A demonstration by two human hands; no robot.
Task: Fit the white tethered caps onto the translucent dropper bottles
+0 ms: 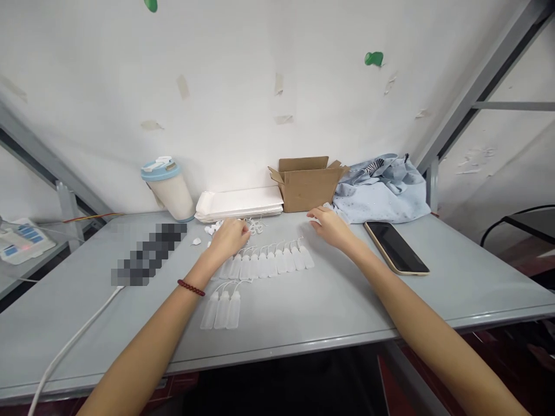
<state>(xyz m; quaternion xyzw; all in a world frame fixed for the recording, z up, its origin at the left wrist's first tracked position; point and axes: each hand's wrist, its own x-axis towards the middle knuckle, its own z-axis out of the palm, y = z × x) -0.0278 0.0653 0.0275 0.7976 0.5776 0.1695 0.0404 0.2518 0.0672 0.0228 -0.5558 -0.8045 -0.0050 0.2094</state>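
Across the back stretches a broad off-white painted wall [234, 69], dotted with beige tape scraps [182, 86] and two bright green patches [373, 58] (one clipped by the top edge!), while straight grey metal struts [479, 86] slant down both sides. Below, a smooth grey flat-topped table [303, 323] spans wide, light glinting along its front edge, above a shadowy dark-red floor [489, 352].

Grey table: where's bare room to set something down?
Bare: between the three translucent pieces and right forearm, in front of the longer row; and right of the phone. Crowded: around the left hand, by white cords.
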